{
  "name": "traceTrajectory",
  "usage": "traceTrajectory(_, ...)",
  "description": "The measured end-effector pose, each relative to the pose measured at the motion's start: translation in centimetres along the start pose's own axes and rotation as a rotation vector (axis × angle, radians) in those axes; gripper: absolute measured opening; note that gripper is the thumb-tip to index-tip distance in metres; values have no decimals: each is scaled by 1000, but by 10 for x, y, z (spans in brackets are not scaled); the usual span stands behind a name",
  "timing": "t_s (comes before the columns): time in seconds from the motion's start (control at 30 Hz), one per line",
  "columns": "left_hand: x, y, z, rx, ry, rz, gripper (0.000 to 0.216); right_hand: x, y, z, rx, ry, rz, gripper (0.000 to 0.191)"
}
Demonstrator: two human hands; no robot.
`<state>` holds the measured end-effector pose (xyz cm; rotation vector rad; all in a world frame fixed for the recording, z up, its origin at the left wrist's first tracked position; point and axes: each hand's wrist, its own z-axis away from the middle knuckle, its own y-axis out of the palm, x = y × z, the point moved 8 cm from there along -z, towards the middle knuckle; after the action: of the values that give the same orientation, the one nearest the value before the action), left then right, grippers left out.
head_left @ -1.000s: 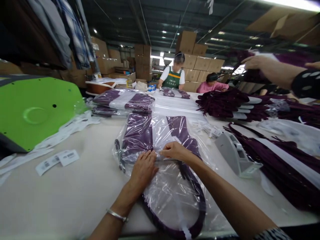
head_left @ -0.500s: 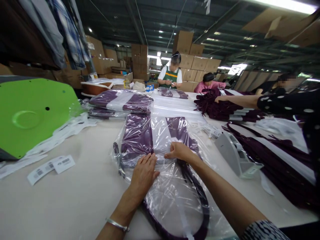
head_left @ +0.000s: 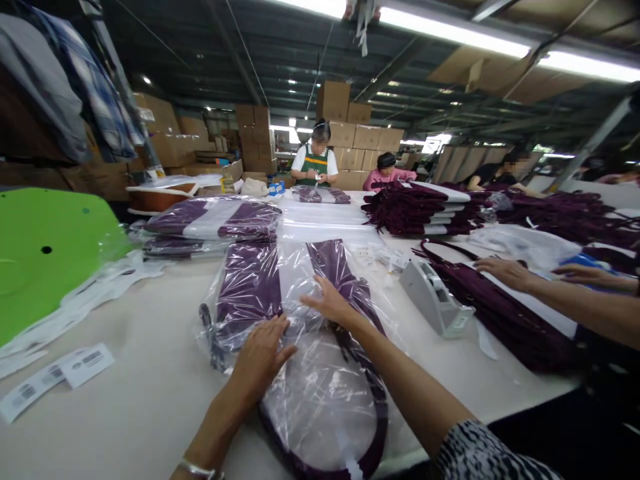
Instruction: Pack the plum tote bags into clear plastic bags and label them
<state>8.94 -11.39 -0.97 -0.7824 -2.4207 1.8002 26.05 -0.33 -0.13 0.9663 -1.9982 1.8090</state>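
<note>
A purple handbag (head_left: 250, 277) with a white paper band (head_left: 293, 267) round it lies flat in front of me inside a clear plastic bag (head_left: 325, 380). Its long dark strap (head_left: 381, 407) loops toward me under the plastic. My left hand (head_left: 261, 348) rests flat on the plastic at the handbag's lower edge, fingers stretched out. Over the lower part of the white band, my right hand (head_left: 329, 303) is open with its fingers apart, touching or just above the plastic. Neither hand grips anything.
A grey tape dispenser (head_left: 435, 300) stands to the right, beside unwrapped purple bags (head_left: 500, 313) under a co-worker's hand (head_left: 505, 272). Wrapped bags (head_left: 215, 217) are stacked behind left. Barcode labels (head_left: 90, 363) and a green panel (head_left: 55, 267) sit at left. More bags (head_left: 425, 207) are piled behind right.
My right hand has gone from closed fingers at the white band to open, spread fingers. My left hand stays flat. The view has turned right; the co-worker's arm has come off the far pile.
</note>
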Motion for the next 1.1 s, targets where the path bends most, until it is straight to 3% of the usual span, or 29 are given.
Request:
traceTrajectory(0.1, 34, -47, 8, -263, -77, 76, 45, -42, -72, 3, -217, 162, -110, 68)
traceTrajectory(0.2, 104, -82, 27, -444, -440, 64, 61, -105, -125, 21, -339, 450, -66, 67)
traceTrajectory(0.27, 151, -80, 39, -388, -722, 211, 75, -136, -131, 30, -270, 563, -110, 60)
traceTrajectory(0.33, 180, -63, 43, -275, -901, 448, 85, -152, -121, 33, -148, 605, -192, 49)
traceTrajectory(0.47, 189, -42, 29, -127, -983, 674, 103, -152, -85, 35, 72, 619, -358, 42)
traceTrajectory(0.53, 188, -39, 21, -99, -976, 683, 102, -149, -73, 37, 135, 619, -401, 42)
traceTrajectory(0.67, 183, -30, 12, 16, -824, 744, 70, -150, -68, 56, 186, 583, -439, 40)
traceTrajectory(0.87, 173, -31, -2, 56, -565, 766, 62, -160, -68, 129, 210, 579, -514, 24)
traceTrajectory(0.97, 159, -45, -51, 59, -379, 631, 51, -149, -58, 150, 157, 603, -628, 24)
traceTrajectory(1.1, 142, -59, -133, 72, -200, 89, 51, -120, -39, 157, 24, 649, -796, 26)
